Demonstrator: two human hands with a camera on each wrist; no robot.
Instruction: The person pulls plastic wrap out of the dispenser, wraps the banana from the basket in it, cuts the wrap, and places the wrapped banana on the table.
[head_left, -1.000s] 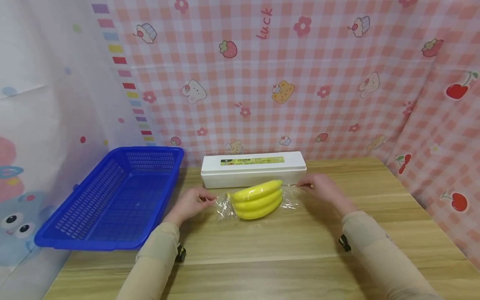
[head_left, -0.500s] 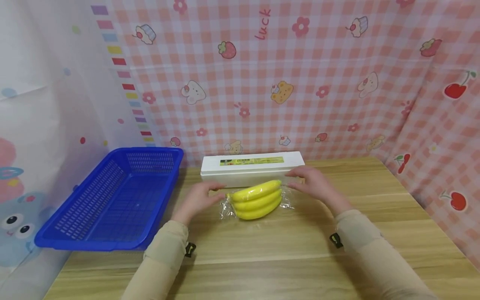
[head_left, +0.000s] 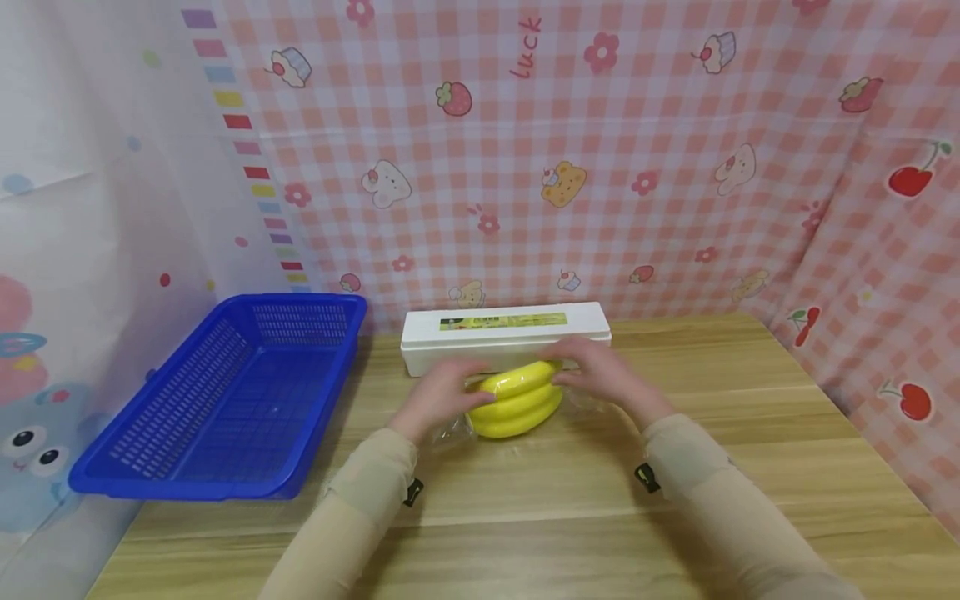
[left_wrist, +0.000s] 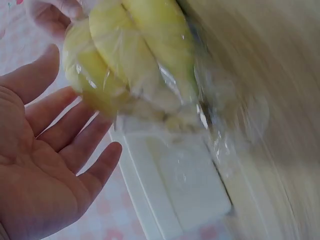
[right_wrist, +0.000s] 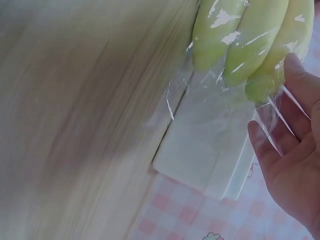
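A bunch of yellow bananas (head_left: 519, 410) in clear plastic wrap (head_left: 453, 432) lies on the wooden table in the head view. At its left end my left hand (head_left: 435, 398) reaches over, thumb in front and the other fingers behind. In the left wrist view this hand's fingers are spread and nearly straight, close beside the wrapped bananas (left_wrist: 135, 45). My right hand (head_left: 600, 373) is at the other end, thumb tip right at the fruit. The right wrist view shows its fingers (right_wrist: 265, 145) loosely extended by the crinkled wrap.
Right behind the bananas stands a long white lidded box (head_left: 435, 357) with a yellow-green label. A blue perforated basket (head_left: 187, 487) sits at the left of the table (head_left: 525, 542). A pink checked cloth (head_left: 480, 167) hangs behind.
Both hands have let go of the wrap's ends and moved inward over the ends of the bunch. The bananas have stayed in place.
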